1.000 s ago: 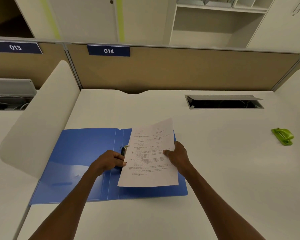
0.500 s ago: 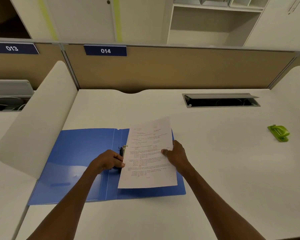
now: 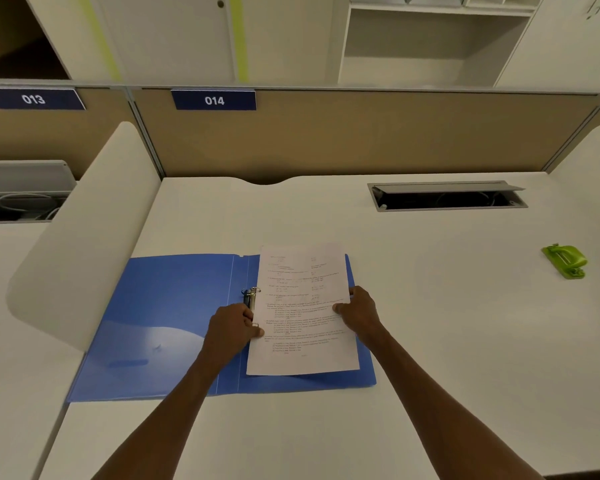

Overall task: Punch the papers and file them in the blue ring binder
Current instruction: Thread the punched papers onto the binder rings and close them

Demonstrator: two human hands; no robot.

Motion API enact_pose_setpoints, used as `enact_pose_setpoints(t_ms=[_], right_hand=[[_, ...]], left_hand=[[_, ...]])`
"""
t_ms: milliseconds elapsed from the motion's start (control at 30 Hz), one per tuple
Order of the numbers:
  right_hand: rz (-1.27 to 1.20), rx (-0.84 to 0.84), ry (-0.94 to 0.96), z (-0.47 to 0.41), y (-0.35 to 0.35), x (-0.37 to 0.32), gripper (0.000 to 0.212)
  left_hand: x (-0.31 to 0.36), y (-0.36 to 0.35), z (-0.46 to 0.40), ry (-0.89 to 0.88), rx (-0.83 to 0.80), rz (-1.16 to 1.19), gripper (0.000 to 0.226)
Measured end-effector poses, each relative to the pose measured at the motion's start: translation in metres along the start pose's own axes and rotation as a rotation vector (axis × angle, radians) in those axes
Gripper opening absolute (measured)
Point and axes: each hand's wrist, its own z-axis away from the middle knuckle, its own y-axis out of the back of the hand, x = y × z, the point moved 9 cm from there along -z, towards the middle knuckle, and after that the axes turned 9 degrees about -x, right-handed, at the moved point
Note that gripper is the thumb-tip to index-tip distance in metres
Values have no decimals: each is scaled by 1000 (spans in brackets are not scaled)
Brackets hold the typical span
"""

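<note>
The blue ring binder [image 3: 160, 323] lies open flat on the white desk. Its metal rings [image 3: 252, 296] stand at the spine. A printed sheet of papers [image 3: 302, 327] rests on the binder's right half, its left edge at the rings. My left hand [image 3: 232, 327] pinches the papers' left edge beside the lower ring. My right hand [image 3: 359, 311] grips the papers' right edge, thumb on top. The green hole punch [image 3: 565, 260] sits far off to the right on the desk.
A curved white divider [image 3: 80, 244] rises left of the binder. An open grey cable hatch [image 3: 447, 197] is set in the desk at the back right. A tan partition [image 3: 361, 133] closes the back, with shelves above it.
The papers have shifted slightly left toward the rings, and both hands moved with them. The view has drifted a little.
</note>
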Motion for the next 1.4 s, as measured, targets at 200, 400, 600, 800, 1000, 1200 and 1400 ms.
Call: enact_pose_setpoints(t_ms=[200,400,600,800,1000,1200,1400], right_hand=[[-5,94,9,-5,5,16,21],[59,161,17,-14,6,31,21],[89,165,70,-10,3,27,30],[250,244,69,-3,4,21,29],[365,61,428,14,-50,-39,21],[202,-247,409,17,-116,-56,16],[143,-254,203,6,-146,-34,27]], left_hand=[[3,-11,11,-44,24,-67,30],[2,-15,17,-45,73,-45,41],[2,-18,23,-32,81,-3,43],[4,-10,29,-109,160,75,32],[-25,1,29,-58,255,273,13],[-40,3,34,-33,333,323,18],[-53,-2,32,-48,334,378,20]])
